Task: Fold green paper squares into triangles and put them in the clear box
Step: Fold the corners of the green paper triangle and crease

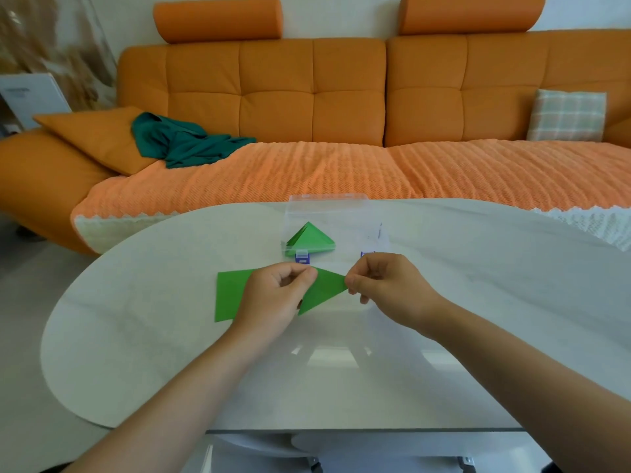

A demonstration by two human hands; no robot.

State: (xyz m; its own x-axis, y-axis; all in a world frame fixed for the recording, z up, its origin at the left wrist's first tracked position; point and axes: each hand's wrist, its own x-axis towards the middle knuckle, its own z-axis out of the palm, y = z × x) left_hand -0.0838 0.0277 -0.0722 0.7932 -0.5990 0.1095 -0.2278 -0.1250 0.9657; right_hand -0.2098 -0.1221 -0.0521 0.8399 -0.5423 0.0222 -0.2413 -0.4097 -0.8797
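Over the middle of the white tabletop (478,302), a folded green triangle (324,290) — pinched at its top corner by the left hand (273,295), at its right tip by the right hand (386,281). Both grips closed on the paper, thumb against fingertips. Under the left hand, flat on the tabletop, another green paper square (230,295), partly hidden. Just beyond the hands, the clear box (327,213), lid up, with finished triangles (309,242) stacked in its left part — blue clasps (302,259) on the near edge. Behind, an orange sofa (307,97) with a teal cloth (177,141) lying on it.
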